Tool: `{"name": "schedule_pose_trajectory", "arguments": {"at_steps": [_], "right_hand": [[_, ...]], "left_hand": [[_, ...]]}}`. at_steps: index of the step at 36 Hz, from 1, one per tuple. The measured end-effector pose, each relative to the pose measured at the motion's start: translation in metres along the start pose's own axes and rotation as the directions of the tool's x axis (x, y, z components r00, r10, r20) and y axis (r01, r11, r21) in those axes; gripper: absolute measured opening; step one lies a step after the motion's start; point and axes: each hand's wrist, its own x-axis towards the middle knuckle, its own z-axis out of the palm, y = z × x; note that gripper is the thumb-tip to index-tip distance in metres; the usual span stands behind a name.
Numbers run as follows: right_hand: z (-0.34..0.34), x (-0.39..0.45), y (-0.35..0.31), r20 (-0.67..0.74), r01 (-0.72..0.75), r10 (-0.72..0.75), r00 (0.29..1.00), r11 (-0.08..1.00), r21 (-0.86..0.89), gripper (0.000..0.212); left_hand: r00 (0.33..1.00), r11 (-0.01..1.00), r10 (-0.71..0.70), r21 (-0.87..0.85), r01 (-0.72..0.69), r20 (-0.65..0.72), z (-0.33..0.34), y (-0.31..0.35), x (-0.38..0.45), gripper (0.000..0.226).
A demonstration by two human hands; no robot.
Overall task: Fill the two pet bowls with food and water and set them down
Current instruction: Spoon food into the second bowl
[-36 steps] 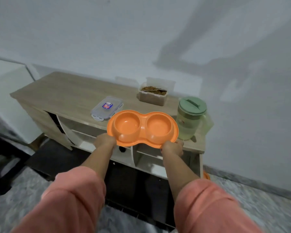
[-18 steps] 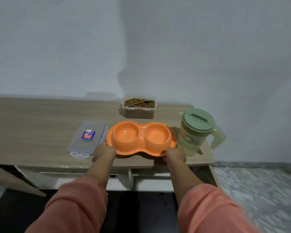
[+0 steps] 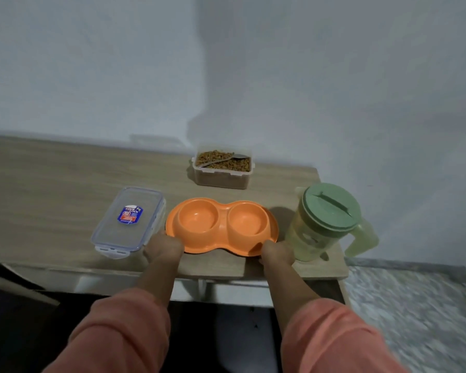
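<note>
The orange plastic double pet bowl (image 3: 222, 228), both wells empty, sits on the pale wood-grain counter (image 3: 51, 189). The left hand (image 3: 164, 246) and right hand (image 3: 277, 253) grip its near rim, fingers hidden beneath. A clear lid (image 3: 129, 221) labelled "LOCK & LOCK" lies left; a translucent tub of brown kibble (image 3: 222, 168) behind; a green-lidded jug (image 3: 324, 222) right.

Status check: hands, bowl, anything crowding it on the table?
Left hand and right hand both grip the near rim of the orange double bowl. Both wells empty. Lid close on its left, green-lidded pitcher close on its right.
</note>
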Motion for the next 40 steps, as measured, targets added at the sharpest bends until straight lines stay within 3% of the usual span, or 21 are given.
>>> {"name": "schedule_pose_trajectory", "arguments": {"at_steps": [8,16,20,27,34,40], "right_hand": [[-0.004,-0.003,0.0,0.02,0.05,-0.049,0.999,0.998,-0.036,0.033],[-0.009,-0.003,0.001,0.044,0.139,-0.134,0.99,0.974,-0.176,0.037],[-0.01,-0.004,0.002,0.062,0.162,-0.153,0.986,0.965,-0.204,0.04],[-0.013,-0.01,0.002,0.1,0.189,-0.172,0.98,0.96,-0.205,0.047],[-0.014,-0.024,-0.012,-0.005,0.317,-0.334,0.943,0.899,-0.302,0.053],[-0.007,-0.029,-0.051,-0.014,0.425,-0.445,0.895,0.863,-0.274,0.032]], "left_hand": [[0.993,0.99,-0.105,-0.107,0.098,-0.061,0.008,-0.003,-0.001,0.026],[0.983,0.978,-0.156,-0.154,0.14,-0.1,0.017,-0.005,-0.004,0.047],[0.981,0.984,-0.151,-0.108,0.139,-0.117,0.015,-0.007,-0.003,0.048],[0.989,0.992,-0.121,-0.051,0.117,-0.088,0.007,-0.009,-0.003,0.043],[0.967,0.984,-0.083,-0.174,0.041,-0.243,-0.009,0.014,-0.006,0.037],[0.973,0.973,-0.031,-0.228,-0.023,-0.23,-0.027,0.041,0.018,0.034]]}}
